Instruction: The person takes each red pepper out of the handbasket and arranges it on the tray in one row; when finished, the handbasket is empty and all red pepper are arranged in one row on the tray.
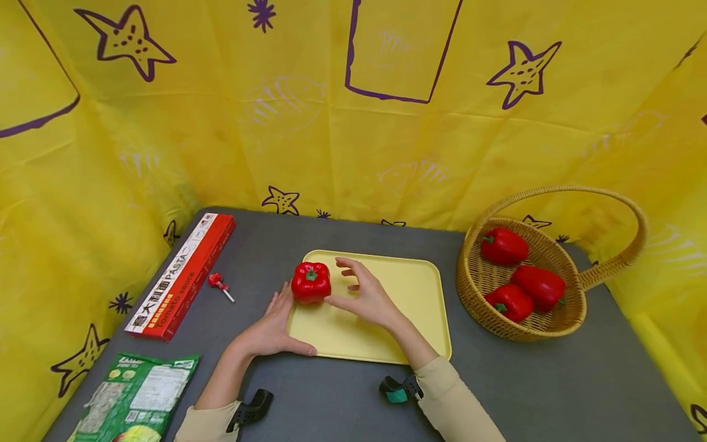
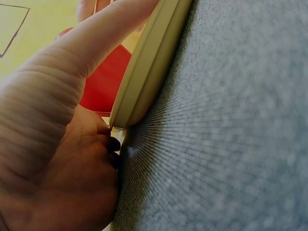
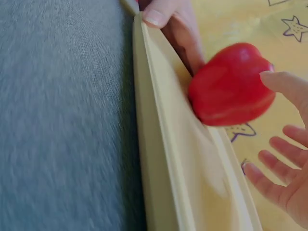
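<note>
A red bell pepper point(image 1: 311, 282) with a green stem sits at the left end of a pale yellow tray point(image 1: 397, 313). My left hand point(image 1: 274, 325) rests against the tray's near left corner. Its thumb lies straight along the front rim, and its fingers reach up the left side beside the pepper. Over the tray, to the right of the pepper, my right hand point(image 1: 367, 294) has its fingers spread and bent loosely. In the right wrist view its thumb tip overlaps the pepper point(image 3: 231, 86), and its other fingers are apart from it.
A wicker basket point(image 1: 469, 294) with a tall handle holds three red peppers point(image 1: 538, 287) on the right. Leftward lie a red and white pasta box point(image 1: 182, 276), a lollipop point(image 1: 218, 281) and a green packet point(image 1: 138, 399). Yellow patterned cloth point(image 1: 309, 141) hangs behind the dark table.
</note>
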### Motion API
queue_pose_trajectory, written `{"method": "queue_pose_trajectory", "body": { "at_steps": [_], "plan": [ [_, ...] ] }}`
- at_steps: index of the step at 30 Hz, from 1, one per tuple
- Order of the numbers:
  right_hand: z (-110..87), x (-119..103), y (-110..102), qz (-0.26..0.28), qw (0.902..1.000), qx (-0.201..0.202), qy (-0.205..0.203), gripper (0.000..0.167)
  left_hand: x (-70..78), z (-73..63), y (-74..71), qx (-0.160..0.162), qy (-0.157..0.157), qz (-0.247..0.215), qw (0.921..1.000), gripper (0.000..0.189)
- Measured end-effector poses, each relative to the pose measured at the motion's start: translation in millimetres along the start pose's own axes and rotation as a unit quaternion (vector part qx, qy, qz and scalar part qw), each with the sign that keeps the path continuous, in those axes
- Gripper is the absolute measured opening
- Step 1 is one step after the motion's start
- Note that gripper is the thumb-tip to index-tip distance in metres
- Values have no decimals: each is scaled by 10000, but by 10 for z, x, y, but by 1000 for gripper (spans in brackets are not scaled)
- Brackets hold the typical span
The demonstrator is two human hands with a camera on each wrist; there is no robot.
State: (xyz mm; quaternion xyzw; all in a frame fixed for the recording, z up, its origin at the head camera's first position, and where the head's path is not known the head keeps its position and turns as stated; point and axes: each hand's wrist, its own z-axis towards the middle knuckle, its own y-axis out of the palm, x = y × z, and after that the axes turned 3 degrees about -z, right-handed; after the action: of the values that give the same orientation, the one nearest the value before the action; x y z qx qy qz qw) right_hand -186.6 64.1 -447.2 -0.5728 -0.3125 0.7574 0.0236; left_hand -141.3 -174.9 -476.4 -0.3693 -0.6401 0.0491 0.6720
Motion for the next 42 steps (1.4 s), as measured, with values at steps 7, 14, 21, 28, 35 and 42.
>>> {"method": "queue_pose_trajectory", "body": {
  "at_steps": [7,14,21,28,35,42],
  "plan": [
    [-56,61,-145,64,9998,162,81,74,4,-2,-2,50,25,-12,10000,129],
    [-116,79,-256,98,9996,250,78,72,-11,2,17,49,-9,29,10000,127],
    [-214,80,-405,12,9994,331,58,70,5,-8,16,62,-21,57,10000,127],
    [-320,112,-571,-35,9988,482,5,64,-8,-2,19,73,26,84,9999,129],
    [-436,141,-773,34,9982,578,-126,62,-21,1,17,53,5,117,9999,129],
    [-578,156,-986,-275,9967,761,-115,58,-26,-1,21,36,-11,51,10000,128]
  ]
}}
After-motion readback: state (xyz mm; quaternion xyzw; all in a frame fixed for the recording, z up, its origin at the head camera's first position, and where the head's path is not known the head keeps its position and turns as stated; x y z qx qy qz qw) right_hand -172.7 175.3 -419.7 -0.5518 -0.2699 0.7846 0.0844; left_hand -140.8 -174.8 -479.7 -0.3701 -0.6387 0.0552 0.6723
